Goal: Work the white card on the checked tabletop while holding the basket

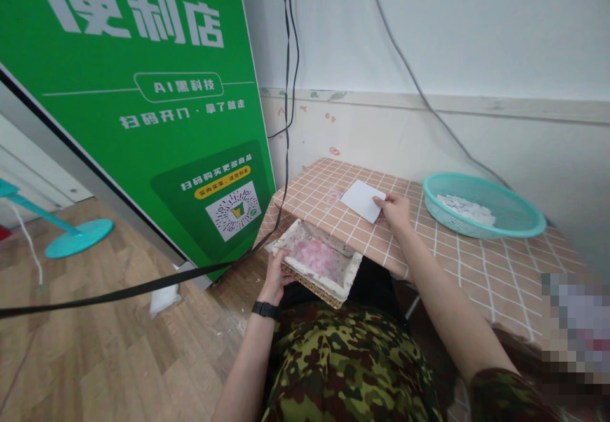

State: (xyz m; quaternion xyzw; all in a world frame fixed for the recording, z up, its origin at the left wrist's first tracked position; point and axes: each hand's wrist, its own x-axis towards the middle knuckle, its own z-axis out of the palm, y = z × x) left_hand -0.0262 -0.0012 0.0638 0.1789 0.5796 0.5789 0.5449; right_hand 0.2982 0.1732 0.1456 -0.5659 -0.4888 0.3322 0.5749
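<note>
My left hand (276, 274) grips the left side of a small woven basket (328, 296) with a pale patterned cloth lining. The basket is tilted at the table's front edge, above my lap. Small pink and whitish pieces (314, 255) lie inside it; their kind is too small to make out. My right hand (393, 210) pinches the right corner of a white card (363, 201), held at or just over the tabletop. Faint pinkish bits (333, 197) show on the table left of the card.
A checked cloth covers the table (429, 257). On its right stands a turquoise plastic basket (483, 209) holding white pieces (466, 210). A black strap (190, 274) crosses the left side before a green cabinet (190, 149). A grey cable (410, 69) hangs along the wall.
</note>
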